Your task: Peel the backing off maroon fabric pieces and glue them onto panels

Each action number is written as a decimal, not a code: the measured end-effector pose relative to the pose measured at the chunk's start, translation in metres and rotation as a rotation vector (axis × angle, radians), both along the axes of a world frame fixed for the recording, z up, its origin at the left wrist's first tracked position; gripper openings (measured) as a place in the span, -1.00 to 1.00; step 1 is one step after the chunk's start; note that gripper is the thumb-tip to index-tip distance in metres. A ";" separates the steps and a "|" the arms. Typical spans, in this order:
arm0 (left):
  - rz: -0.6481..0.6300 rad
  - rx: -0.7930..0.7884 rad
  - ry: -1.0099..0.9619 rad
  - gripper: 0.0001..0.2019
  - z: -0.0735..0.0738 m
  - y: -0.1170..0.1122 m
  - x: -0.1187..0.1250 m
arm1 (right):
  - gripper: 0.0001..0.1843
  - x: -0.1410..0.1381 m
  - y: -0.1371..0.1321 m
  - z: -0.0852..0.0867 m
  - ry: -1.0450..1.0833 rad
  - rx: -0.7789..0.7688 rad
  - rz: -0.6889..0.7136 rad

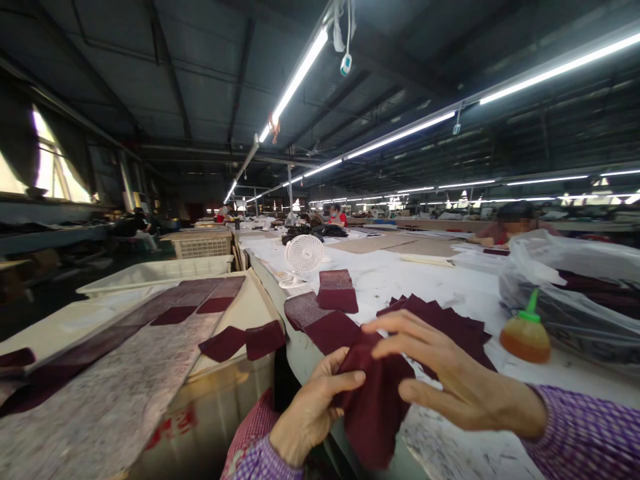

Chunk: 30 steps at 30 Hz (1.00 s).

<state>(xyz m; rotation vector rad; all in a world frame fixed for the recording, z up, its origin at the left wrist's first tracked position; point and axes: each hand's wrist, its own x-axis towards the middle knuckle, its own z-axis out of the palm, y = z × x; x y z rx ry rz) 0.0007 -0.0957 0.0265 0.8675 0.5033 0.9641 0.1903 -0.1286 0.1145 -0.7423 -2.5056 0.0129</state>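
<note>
Both my hands hold one dark red fabric piece (374, 407) over the near edge of a white worktable (415, 277). My left hand (310, 410) pinches the piece's left edge between thumb and fingers. My right hand (450, 373) lies over its upper right side, fingers curled on the cloth, thumb pressing underneath. Just behind the hands a fan of more dark red pieces (440, 320) is spread on the table. A stack of the same pieces (336, 290) stands further back.
An orange glue bottle with a green nozzle (526, 333) stands at right beside a plastic bag of fabric (580, 293). A small white fan (304, 253) sits behind the stack. A board (125, 380) on white bins at left carries rows of red pieces. Other people work at far tables.
</note>
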 end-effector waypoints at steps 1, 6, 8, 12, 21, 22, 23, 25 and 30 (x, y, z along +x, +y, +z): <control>-0.018 0.042 0.037 -0.59 0.001 -0.002 -0.001 | -0.57 0.004 0.004 -0.004 0.090 -0.113 -0.098; -0.098 0.279 0.092 -0.66 0.002 -0.010 0.000 | -0.18 0.015 0.023 -0.024 0.295 -0.925 -0.132; -0.117 0.301 0.121 -0.64 -0.001 -0.008 -0.004 | -0.24 0.017 0.024 -0.024 0.358 -1.075 -0.072; -0.201 0.234 0.227 -0.58 -0.004 0.001 -0.022 | -0.44 0.024 0.021 -0.017 0.339 -1.080 -0.175; -0.020 0.417 0.566 -0.70 0.002 0.027 0.018 | -0.31 0.034 0.021 -0.026 0.255 -1.041 -0.369; 0.018 0.500 0.635 -0.76 0.001 0.031 0.027 | -0.30 0.037 0.022 -0.028 0.238 -1.049 -0.382; 0.058 0.601 0.714 -0.82 -0.001 0.036 0.035 | -0.28 0.040 0.024 -0.031 0.209 -1.054 -0.401; 0.123 0.834 0.895 -0.88 -0.003 0.043 0.051 | -0.25 0.050 0.028 -0.036 0.116 -1.030 -0.460; 0.149 1.150 1.277 -0.78 -0.008 0.050 0.073 | -0.64 0.071 0.046 -0.046 -0.120 -0.605 -0.533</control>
